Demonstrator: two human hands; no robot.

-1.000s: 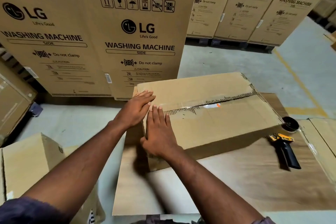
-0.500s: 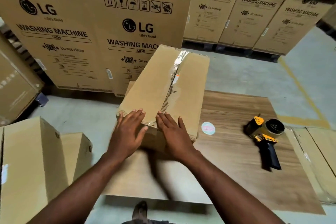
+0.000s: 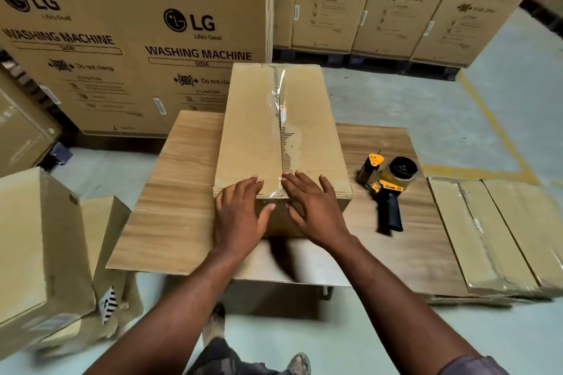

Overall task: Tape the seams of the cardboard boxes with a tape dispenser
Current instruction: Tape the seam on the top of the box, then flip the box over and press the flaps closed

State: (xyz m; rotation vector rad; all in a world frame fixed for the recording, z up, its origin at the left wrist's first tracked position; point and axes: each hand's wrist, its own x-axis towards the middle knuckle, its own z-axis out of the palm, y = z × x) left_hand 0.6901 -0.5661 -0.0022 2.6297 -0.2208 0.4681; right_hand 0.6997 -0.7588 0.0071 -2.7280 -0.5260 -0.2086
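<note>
Already the top seam of the cardboard box carries a strip of clear tape, running its whole length from the far end to the near one and folding down over the near edge. The box lies lengthwise across the middle of the worktop, its near end set back from the near edge.

The left hand and right hand lie flat on that near end, fingers straight and spread, one on each side of the tape, gripping nothing. They look to be pressing the tape tail down.

The tape dispenser lies on its side towards the right edge of the worktop, just beside the box and apart from both hands.

So this seam looks finished apart from the smoothing. Whether the underside or the end seams are taped cannot be told. More work seems to be waiting: flattened cartons lie beyond the right edge, and other boxes stand on the floor off the left edge.
</note>
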